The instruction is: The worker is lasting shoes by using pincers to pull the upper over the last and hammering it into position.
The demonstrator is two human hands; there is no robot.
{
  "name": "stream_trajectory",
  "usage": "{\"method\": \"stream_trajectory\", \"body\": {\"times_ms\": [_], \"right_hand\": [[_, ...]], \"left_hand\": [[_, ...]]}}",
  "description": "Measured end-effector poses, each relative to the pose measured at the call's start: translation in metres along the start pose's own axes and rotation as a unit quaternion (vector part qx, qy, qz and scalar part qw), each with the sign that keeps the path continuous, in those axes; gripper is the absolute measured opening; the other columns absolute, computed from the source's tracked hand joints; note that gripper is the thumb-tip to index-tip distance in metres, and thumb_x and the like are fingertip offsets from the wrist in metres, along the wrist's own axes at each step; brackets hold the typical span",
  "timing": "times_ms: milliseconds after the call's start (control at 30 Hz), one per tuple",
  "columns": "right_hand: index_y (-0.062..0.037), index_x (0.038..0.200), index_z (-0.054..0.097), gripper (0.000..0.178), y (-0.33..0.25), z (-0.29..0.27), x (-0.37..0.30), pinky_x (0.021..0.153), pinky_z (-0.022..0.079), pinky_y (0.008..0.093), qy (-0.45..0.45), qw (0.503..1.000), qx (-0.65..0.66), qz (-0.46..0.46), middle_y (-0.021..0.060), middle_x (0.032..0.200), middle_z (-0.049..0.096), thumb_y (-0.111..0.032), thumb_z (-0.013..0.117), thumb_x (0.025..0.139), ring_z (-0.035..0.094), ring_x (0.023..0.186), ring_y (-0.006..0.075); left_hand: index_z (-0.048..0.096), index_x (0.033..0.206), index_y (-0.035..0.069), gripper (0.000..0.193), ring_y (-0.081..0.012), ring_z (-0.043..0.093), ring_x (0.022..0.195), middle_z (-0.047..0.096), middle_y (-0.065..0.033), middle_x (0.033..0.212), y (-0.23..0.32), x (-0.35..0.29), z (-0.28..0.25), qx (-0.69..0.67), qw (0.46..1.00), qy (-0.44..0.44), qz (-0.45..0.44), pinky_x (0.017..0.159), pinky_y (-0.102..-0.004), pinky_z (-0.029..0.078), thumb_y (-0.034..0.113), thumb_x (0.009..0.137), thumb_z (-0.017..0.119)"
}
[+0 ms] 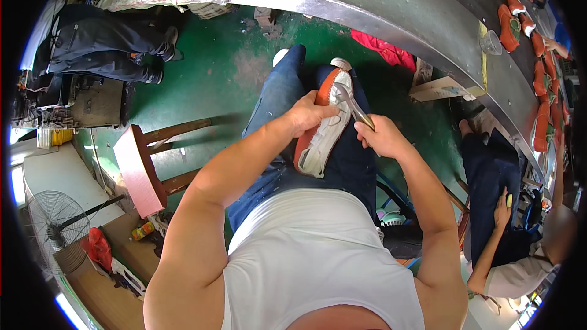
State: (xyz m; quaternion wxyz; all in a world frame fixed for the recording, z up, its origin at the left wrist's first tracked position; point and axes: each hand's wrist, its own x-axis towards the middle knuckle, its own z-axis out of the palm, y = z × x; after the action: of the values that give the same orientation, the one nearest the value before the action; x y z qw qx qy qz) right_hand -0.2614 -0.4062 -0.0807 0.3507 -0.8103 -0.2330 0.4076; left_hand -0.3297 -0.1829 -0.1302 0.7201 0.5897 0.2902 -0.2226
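An orange-brown shoe (323, 142) lies on my thighs with its whitish underside facing up and one end pointing away from me. My left hand (310, 113) is wrapped over its left edge, the thumb resting on the pale underside. From the right, my right hand (381, 137) grips the handle of a curved metal hand tool (351, 101). The tool's bent tip meets the shoe's underside near the far end; whether it cuts, scrapes or pinches, I cannot tell.
A long metal workbench (391, 15) curves across the far side, with several orange shoes (541, 123) at its right. At left stand a wooden stool (142, 168) and a fan (56, 232). Another person (520, 263) sits at right; dark-trousered legs (104, 43) show at far left.
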Motion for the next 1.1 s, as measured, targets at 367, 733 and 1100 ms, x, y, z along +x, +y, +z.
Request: {"method": "stream_trajectory", "body": {"times_ms": [367,733,1100], "right_hand": [[0.0122,0.133,0.049,0.052,0.007,0.026,-0.042,0.084,0.054,0.0450,-0.027,0.951,-0.235,-0.198,0.0258,0.115,0.063,-0.013,0.061,0.090,0.065,0.104,0.0339],[-0.0052,0.108,0.059,0.025,0.035,0.080,-0.037,0.074,0.053,0.0446,0.153,0.960,-0.165,-0.167,0.0157,0.093,0.065,-0.013,0.069,0.086,0.066,0.088,0.0364],[-0.0008,0.109,0.059,0.024,0.027,0.061,-0.077,0.078,0.054,0.0433,0.054,0.963,-0.250,-0.090,0.0182,0.090,0.064,-0.012,0.063,0.088,0.066,0.090,0.0367]], "left_hand": [[0.047,0.129,0.003,0.056,-0.0237,0.066,0.106,0.066,-0.0120,0.116,0.014,-0.002,-0.009,-0.074,0.992,-0.081,-0.064,0.094,-0.0444,0.053,0.022,0.085,0.078],[0.047,0.131,-0.001,0.053,-0.0232,0.066,0.104,0.064,-0.0130,0.119,-0.008,0.009,-0.024,-0.089,0.994,-0.066,-0.022,0.094,-0.0414,0.054,0.022,0.090,0.073],[0.002,0.158,0.010,0.095,-0.0236,0.048,0.130,0.047,-0.0137,0.143,-0.034,-0.024,0.005,-0.062,0.989,-0.081,0.107,0.111,-0.0368,0.038,0.008,0.090,0.068]]}}
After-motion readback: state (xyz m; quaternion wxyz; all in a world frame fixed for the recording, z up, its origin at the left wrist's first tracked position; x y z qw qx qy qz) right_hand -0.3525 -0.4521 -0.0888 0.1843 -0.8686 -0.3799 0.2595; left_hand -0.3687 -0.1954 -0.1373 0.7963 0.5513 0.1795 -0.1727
